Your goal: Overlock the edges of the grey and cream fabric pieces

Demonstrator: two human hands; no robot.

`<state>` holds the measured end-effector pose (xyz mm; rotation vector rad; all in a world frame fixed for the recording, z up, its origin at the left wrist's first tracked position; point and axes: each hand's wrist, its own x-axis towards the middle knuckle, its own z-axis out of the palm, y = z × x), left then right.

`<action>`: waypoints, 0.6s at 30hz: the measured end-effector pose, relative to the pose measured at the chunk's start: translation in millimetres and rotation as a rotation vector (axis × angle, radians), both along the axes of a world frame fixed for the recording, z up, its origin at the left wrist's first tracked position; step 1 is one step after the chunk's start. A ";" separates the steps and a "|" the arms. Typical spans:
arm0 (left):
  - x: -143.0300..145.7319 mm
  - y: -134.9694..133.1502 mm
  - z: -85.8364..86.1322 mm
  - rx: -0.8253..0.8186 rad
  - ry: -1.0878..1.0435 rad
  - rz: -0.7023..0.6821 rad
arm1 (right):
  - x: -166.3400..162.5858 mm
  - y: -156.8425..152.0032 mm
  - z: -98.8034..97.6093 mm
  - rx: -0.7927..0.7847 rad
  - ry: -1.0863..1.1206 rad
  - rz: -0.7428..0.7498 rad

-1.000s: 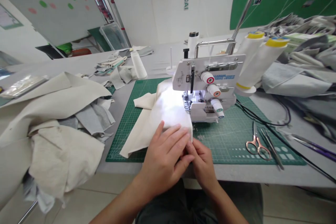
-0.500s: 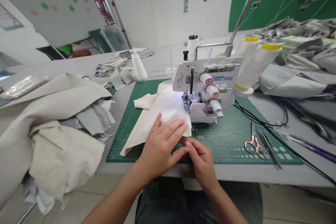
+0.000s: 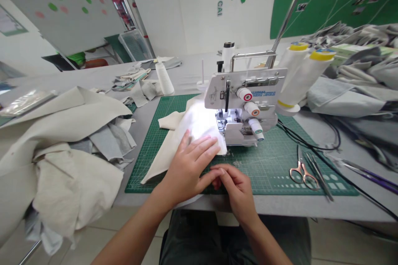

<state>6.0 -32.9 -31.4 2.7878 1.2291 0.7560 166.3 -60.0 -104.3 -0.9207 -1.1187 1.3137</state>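
A cream fabric piece [image 3: 164, 153] lies on the green cutting mat [image 3: 264, 174], its right edge running under the presser foot area of a white overlock sewing machine [image 3: 214, 91]. My left hand [image 3: 192, 163] rests flat on the fabric with fingers stretched toward the machine. Just to its right, my right hand [image 3: 234, 182] is closed, thumb against the curled index finger, close to the left thumb. Whether anything is pinched in it is hidden. The machine's lamp brightly lights the fabric beside the needle area.
Scissors [image 3: 303, 172] and tweezers [image 3: 320, 176] lie on the mat's right side. Cream and grey cloth [image 3: 68, 132] is heaped at left, more grey fabric [image 3: 342, 95] at right. Large thread cones [image 3: 307, 78] stand behind the machine; black cables [image 3: 298, 140] cross the mat. Another cone [image 3: 164, 78] leans at the back.
The fabric's near right corner has shifted slightly away from me, toward the machine. The lit patch looks brighter. My left hand has moved slightly left; my right hand stays nearly in place.
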 end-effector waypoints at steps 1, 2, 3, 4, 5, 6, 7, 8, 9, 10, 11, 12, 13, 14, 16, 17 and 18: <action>-0.1 0.6 0.3 0.002 0.004 -0.001 | -0.1 0.1 0.3 0.001 -0.002 0.001; -0.2 1.1 0.5 0.004 0.007 -0.002 | -0.1 0.2 0.5 0.002 -0.007 0.003; -0.2 1.5 0.8 0.008 0.009 -0.001 | -0.1 0.3 0.7 0.002 -0.012 0.004; -0.2 1.7 1.1 0.012 0.010 -0.001 | -0.1 0.4 0.8 0.002 -0.015 0.004; -0.3 2.0 1.4 0.015 0.012 -0.003 | 0.0 0.4 0.9 0.002 -0.019 0.003; -0.5 2.3 1.8 0.017 0.016 -0.007 | 0.1 0.4 0.9 0.004 -0.022 0.002; -0.7 2.6 2.3 0.015 0.021 -0.011 | 0.3 0.3 0.9 0.006 -0.026 0.002; -1.0 3.1 2.8 0.013 0.027 -0.013 | 0.3 0.2 0.8 0.010 -0.031 0.003; -1.4 3.6 3.4 0.007 0.034 -0.012 | 0.4 0.1 0.8 0.012 -0.038 0.004; -1.8 4.2 4.1 -0.001 0.041 -0.009 | 0.3 0.0 0.7 0.013 -0.044 0.006; -2.2 4.8 4.7 -0.009 0.047 -0.004 | 0.2 0.1 0.6 0.013 -0.047 0.008; -2.5 5.4 5.3 -0.016 0.050 -0.001 | 0.0 0.1 0.5 0.014 -0.048 0.009; -2.9 5.9 5.8 -0.022 0.052 0.001 | -0.2 0.2 0.3 0.014 -0.048 0.011; -3.2 6.4 6.3 -0.026 0.053 0.001 | -0.4 0.4 0.2 0.015 -0.048 0.012; -3.7 7.3 7.1 -0.030 0.053 -0.001 | -0.6 0.5 0.1 0.020 -0.052 0.011; -3.9 7.8 7.5 -0.029 0.053 -0.002 | -0.5 0.4 0.1 0.022 -0.056 0.009; -4.1 8.4 7.8 -0.029 0.053 -0.002 | -0.4 0.2 0.1 0.024 -0.060 0.006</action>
